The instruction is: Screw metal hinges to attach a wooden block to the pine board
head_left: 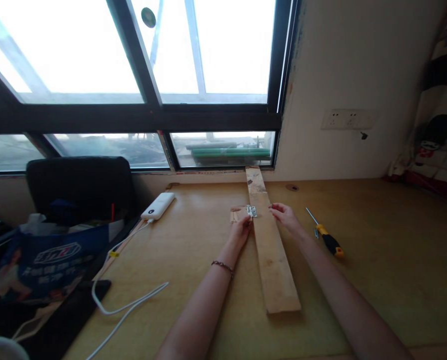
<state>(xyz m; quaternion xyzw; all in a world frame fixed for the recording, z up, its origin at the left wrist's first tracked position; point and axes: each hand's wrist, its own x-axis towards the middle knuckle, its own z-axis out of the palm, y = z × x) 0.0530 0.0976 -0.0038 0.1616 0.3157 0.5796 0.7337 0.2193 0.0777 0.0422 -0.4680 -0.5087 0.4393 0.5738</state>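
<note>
A long wooden board [274,255] lies lengthwise on the table, its far end at the window sill. Against its left side sits a small wood block [237,214], and a silver metal hinge [252,211] spans the joint between the two. My left hand [241,229] is closed on the small block, its thumb near the hinge. Just right of the board, my right hand [285,216] pinches something tiny and pale at its fingertips, too small to name. To its right lie a yellow and black screwdriver [326,236] and what look like small screws [316,233].
A white power bank [159,206] with a white cable [133,304] lies on the table [204,265] at left. Beyond the left edge stand a black chair [81,182] and a blue bag [58,260]. Window and wall bound the far side.
</note>
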